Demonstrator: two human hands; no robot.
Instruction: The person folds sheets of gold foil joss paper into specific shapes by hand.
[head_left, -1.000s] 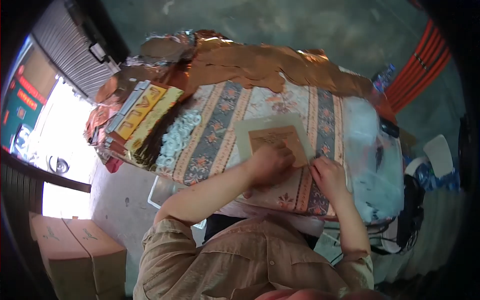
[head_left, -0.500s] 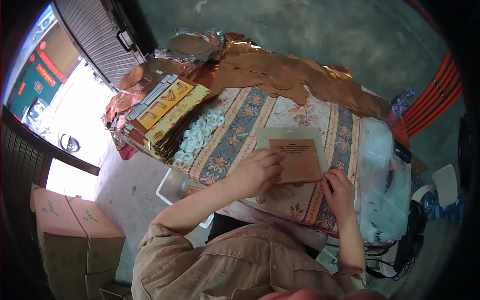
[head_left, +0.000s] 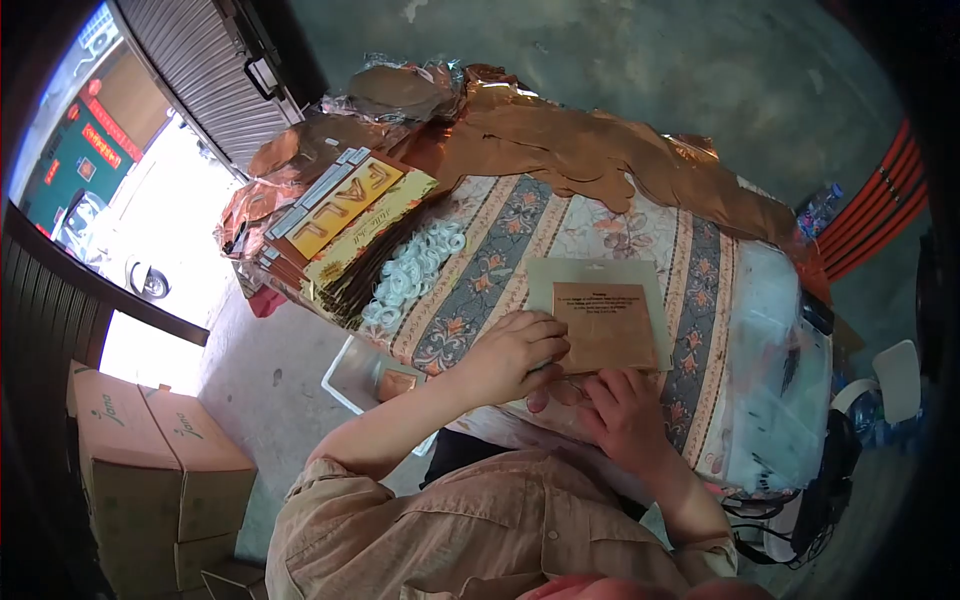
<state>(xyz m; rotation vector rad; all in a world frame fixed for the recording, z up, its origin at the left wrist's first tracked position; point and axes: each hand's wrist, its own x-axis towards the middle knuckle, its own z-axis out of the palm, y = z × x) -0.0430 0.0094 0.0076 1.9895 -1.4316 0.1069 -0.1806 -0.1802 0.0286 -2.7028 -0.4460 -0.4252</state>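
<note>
A brown square packet (head_left: pixel 605 325) with dark printed text lies over a pale card (head_left: pixel 540 282) that has a hanging slot at its top. My left hand (head_left: pixel 518 355) is at the packet's lower left corner, its fingers curled together. Close beside it, my right hand (head_left: pixel 622 410) is at the packet's lower edge, fingers bent and pressed together. Something thin and brownish shows between the two hands; what either hand grips is too small to make out. White rings (head_left: pixel 412 270) lie in a heap left of the card.
A stack of printed "FALL" packets (head_left: pixel 350 215) stands at the table's left. Brown foil sheets (head_left: pixel 560 145) cover the far edge. Clear plastic bags (head_left: pixel 775 370) lie at the right. A white bin (head_left: pixel 345 375) and cardboard boxes (head_left: pixel 150 430) are below left.
My right hand has moved left from the card's lower right corner to the packet's lower edge, near my left hand. The whole view has shifted slightly.
</note>
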